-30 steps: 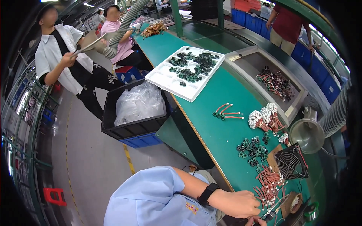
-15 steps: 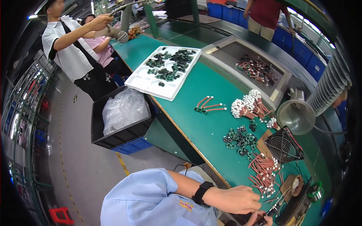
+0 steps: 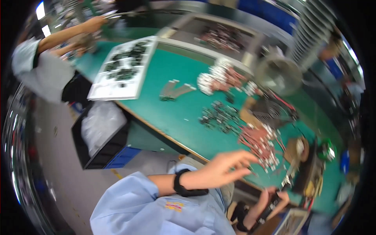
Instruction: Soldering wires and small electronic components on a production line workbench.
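My left hand (image 3: 223, 168), with a dark band on its wrist, is over the table's near edge. Its fingers stretch apart toward a pile of red wires with white connectors (image 3: 260, 145), and nothing shows between them. Lower right, my right hand (image 3: 270, 205) is closed round the black handle of what looks like a soldering iron (image 3: 288, 180), its tip pointing up and away. Beyond the wires lies a heap of small dark green boards (image 3: 221, 117). Several boards with wires attached (image 3: 174, 91) lie farther left. Motion smears much of the view.
A white tray (image 3: 137, 88) of dark parts stands far left on the green table (image 3: 172, 121). Bundled wires (image 3: 215, 78), a fan (image 3: 272, 109) and an extraction hood (image 3: 278, 74) stand on the right. A black crate (image 3: 84, 147) with plastic bags is below; a co-worker's arm (image 3: 62, 37) reaches in.
The view has swung, shifting the table leftward and up. My left hand has parted from the right one, its fingers now spread toward the wires. The right hand still grips the iron.
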Action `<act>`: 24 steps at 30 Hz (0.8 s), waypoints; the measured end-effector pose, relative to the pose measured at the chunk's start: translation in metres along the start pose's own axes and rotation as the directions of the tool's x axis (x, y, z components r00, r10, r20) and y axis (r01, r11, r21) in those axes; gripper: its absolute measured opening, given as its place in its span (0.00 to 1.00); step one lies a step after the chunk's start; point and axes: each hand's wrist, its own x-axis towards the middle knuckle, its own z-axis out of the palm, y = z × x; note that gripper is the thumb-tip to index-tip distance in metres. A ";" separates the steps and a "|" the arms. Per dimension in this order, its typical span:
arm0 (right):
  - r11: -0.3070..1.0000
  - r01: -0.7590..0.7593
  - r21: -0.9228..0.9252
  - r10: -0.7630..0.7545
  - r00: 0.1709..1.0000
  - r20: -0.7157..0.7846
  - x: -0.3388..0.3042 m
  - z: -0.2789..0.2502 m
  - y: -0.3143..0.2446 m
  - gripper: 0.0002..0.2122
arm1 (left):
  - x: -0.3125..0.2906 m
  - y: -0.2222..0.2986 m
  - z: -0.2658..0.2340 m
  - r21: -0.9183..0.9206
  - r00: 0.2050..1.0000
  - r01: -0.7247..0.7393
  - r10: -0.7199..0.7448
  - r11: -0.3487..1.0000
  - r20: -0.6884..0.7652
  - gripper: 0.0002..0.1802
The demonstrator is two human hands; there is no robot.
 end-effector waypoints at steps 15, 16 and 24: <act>0.995 0.095 0.036 -0.102 0.921 0.376 0.016 0.005 0.005 0.19 | 0.006 -0.022 0.012 -0.544 0.933 0.358 -0.313 0.759 0.176 0.12; 0.996 0.087 0.032 -0.092 0.924 0.371 0.016 0.006 0.004 0.19 | 0.007 -0.021 0.013 -0.542 0.929 0.367 -0.321 0.756 0.183 0.12; 0.990 0.138 0.024 -0.136 0.910 0.392 0.019 0.010 0.004 0.19 | 0.010 -0.028 0.015 -0.727 0.875 0.481 -0.323 0.489 0.361 0.12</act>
